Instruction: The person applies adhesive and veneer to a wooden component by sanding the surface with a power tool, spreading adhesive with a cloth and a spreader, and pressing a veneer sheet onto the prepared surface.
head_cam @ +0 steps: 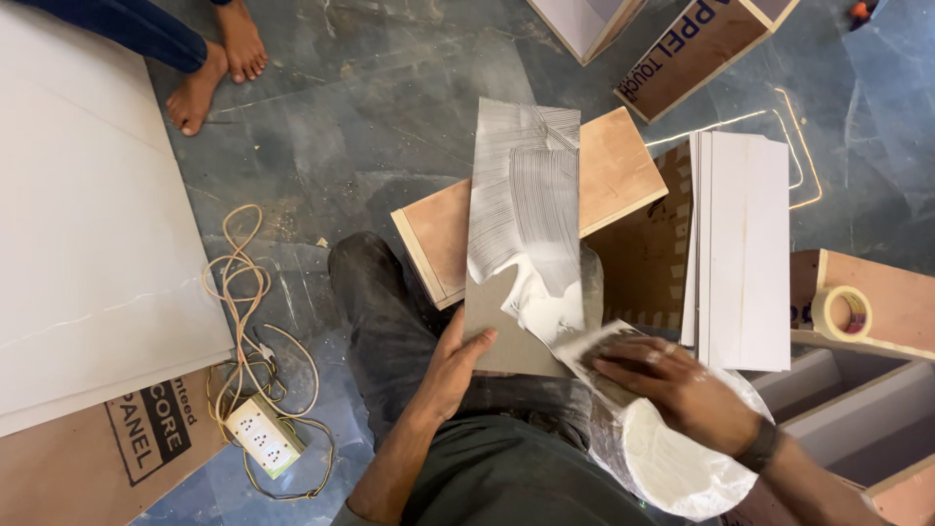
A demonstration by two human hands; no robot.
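The left hand [456, 362] grips the near left edge of a narrow grey laminate strip [521, 244], thumb on top and fingers closed under it, steadying the strip across the person's lap and over a brown plywood board [614, 170] on the floor. The right hand [682, 382] is closed flat on a small glue-smeared spreader card [584, 343], pressed against the near end of the strip. White adhesive already covers most of the upper face in combed streaks; the bare grey patch lies nearest the left hand. Judged from this, the step in hand is spreading adhesive – roughly three-quarters complete. The next move appears to call for drawing the card across the uncoated corner with even pressure while the left hand keeps the strip from sliding. A plastic-wrapped white adhesive tub [672, 458] sits just under the right wrist – within easy reach for reloading. A stack of white laminate strips [745, 244] lies to the right, well apart from a white power strip [261, 435] at left.
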